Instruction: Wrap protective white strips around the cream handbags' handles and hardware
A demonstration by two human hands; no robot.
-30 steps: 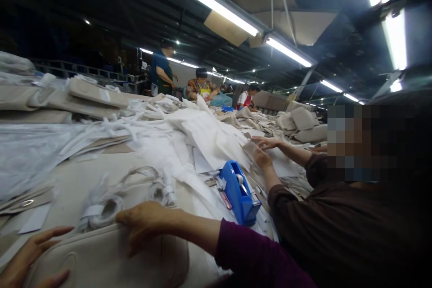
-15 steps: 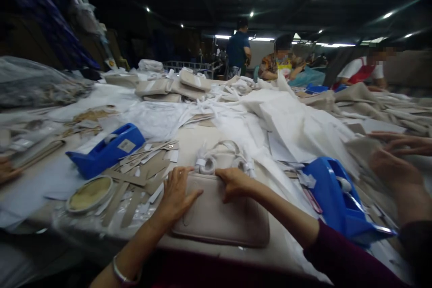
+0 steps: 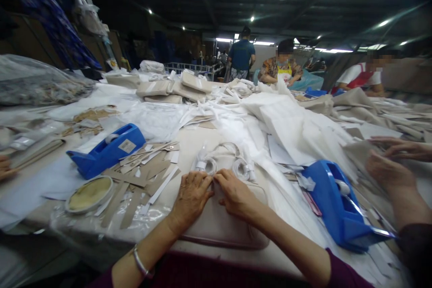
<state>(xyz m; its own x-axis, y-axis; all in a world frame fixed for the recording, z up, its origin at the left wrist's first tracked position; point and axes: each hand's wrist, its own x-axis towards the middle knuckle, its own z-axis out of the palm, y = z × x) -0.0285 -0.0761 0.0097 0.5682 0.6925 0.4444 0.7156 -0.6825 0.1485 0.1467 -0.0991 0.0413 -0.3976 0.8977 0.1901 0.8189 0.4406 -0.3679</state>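
Observation:
A beige handbag [image 3: 232, 231] lies flat on the table edge in front of me, its top edge facing away. Its handle [image 3: 229, 146] and wrapped rings stick out beyond that edge. My left hand [image 3: 192, 195] grips the top edge near the middle, fingers bent over it. Right beside it, my right hand [image 3: 236, 192] pinches the same edge, its fingertips almost meeting the left ones. What exactly sits under the fingertips is hidden.
Blue tape dispensers stand left [image 3: 111, 149] and right [image 3: 342, 213]. Left of the bag are a round dish of yellowish stuff [image 3: 89, 194] and cut strips [image 3: 148, 168]. White sheeting [image 3: 293, 121] spreads behind. Another person's hands [image 3: 391, 166] work at the right; one more hand [image 3: 5, 168] shows far left.
My left hand has slid right along the bag's top edge to meet my right hand. My right hand's fingers have turned toward the left ones.

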